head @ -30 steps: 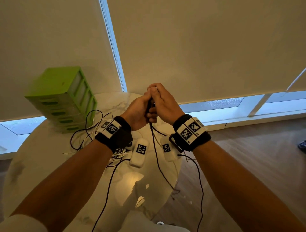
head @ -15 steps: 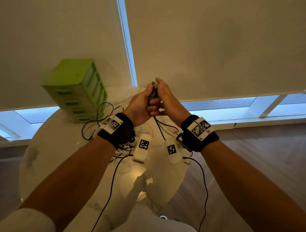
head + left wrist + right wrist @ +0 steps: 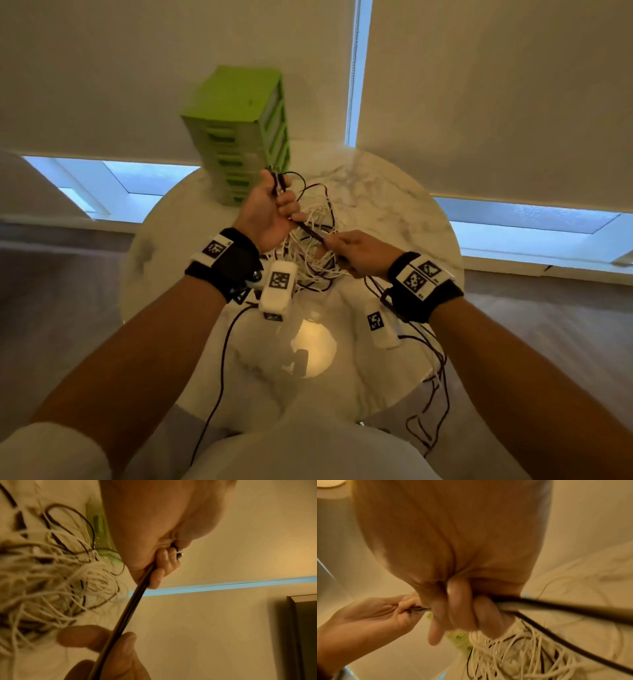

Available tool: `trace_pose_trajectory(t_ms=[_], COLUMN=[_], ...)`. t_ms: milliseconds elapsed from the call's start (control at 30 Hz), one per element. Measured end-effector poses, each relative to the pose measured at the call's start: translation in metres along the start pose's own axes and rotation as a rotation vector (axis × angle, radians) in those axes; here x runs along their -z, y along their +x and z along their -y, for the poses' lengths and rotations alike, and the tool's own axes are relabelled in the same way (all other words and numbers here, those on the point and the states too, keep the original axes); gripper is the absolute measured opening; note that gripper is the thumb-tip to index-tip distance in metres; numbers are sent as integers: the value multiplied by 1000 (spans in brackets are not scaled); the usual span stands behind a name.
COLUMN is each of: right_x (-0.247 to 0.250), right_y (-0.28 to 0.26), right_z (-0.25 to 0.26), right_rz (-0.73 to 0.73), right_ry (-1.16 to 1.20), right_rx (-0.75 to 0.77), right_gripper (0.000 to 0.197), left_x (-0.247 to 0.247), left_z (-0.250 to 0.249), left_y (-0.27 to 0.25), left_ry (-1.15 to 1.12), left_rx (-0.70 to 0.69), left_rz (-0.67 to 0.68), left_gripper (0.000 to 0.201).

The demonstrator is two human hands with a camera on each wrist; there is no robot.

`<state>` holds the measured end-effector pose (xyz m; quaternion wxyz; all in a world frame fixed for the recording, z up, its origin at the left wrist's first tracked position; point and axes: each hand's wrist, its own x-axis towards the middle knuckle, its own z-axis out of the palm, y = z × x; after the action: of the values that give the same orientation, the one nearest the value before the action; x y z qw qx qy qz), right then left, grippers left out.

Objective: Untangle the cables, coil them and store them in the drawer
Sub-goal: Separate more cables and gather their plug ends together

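Observation:
My left hand point(image 3: 274, 212) grips the doubled black cable point(image 3: 310, 231) with its plug ends sticking up past the thumb point(image 3: 178, 553). My right hand point(image 3: 346, 251) grips the same black cable point(image 3: 556, 605) a short way along, so a taut stretch point(image 3: 126, 612) runs between the two fists. Both hands hover above a tangle of white and black cables point(image 3: 315, 253) on the round marble table point(image 3: 394, 205). The green drawer unit point(image 3: 239, 133) stands at the table's far left, its drawers closed.
Two white tagged boxes point(image 3: 278, 287) point(image 3: 380, 325) hang under my wrists. Black cable loops point(image 3: 431, 404) dangle off the table's right edge toward the wooden floor. Roller blinds point(image 3: 479, 85) cover the windows behind the table.
My hands have come apart: the right hand slid down and right along the black cable while the left kept the plug ends. The head view swung left and down over the table.

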<state>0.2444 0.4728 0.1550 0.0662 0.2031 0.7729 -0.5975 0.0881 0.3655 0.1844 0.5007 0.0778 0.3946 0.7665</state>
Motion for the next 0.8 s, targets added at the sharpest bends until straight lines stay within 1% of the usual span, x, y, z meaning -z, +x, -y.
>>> trace_pose_trajectory(t_ms=[33,67,100,133,167,200,233,267,300,333,367,400,433,500,533,600,633,667,700,733,767,800], right_x=[-11,-21,-29,-36,-41,-45,-48,-53,-57,-59,-61,-61,-59,-56,-54,-58,-62,-69,-77,-86,-95,-105], right_y=[7,15,22,30,37,44,52,59,65,72,78,84,87,92,94,101,103,104,107,110,115,119], right_z=[0,-2,-2,-2,0,0,1,0,1,0,-1,-6,-6,-5,-4,0,2,5,7,9,8,6], right_rz=[34,37,2,-63,-121,-136,-120,-69,-20,16,1,-61,-143,-362,-438,-519,-568,-613,-626,-585,-492,-369], right_ry=[-53,-123,-185,-196,-155,-86,7,66,69,-33,-120,-283,-365,-346,-376,-501,-576,-645,-699,-738,-756,-769], right_rx=[-20,-22,-3,21,30,15,-24,-83,-143,-217,-258,-245,-238,-296,-333,-394,-377,-324,-232,-144,-86,-68], right_gripper=[38,36,36,38,41,40,36,33,32,34,42,54,63,76,74,51,43,39,38,36,33,31], left_x=[11,22,34,45,57,68,79,89,100,109,118,127,135,152,159,170,173,176,178,180,182,184], left_z=[-3,-7,-12,-17,-22,-26,-30,-33,-36,-38,-41,-43,-47,-54,-56,-61,-62,-62,-62,-61,-61,-61], left_y=[-1,-3,-6,-9,-13,-15,-17,-20,-21,-23,-24,-26,-27,-29,-30,-28,-26,-23,-20,-18,-15,-12], left_ry=[13,33,60,89,120,150,181,204,217,220,219,217,215,205,196,179,175,172,171,172,176,181], left_rx=[-1,-5,-9,-4,10,31,56,84,109,130,146,156,164,169,169,167,166,164,163,164,170,178], left_rz=[-31,-61,-93,-121,-143,-156,-164,-170,-177,-180,-185,-192,-204,-227,-238,-266,-278,-284,-288,-291,-293,-292], left_gripper=[50,50,50,50,49,48,47,47,47,48,49,49,49,49,49,47,46,45,45,44,44,45])
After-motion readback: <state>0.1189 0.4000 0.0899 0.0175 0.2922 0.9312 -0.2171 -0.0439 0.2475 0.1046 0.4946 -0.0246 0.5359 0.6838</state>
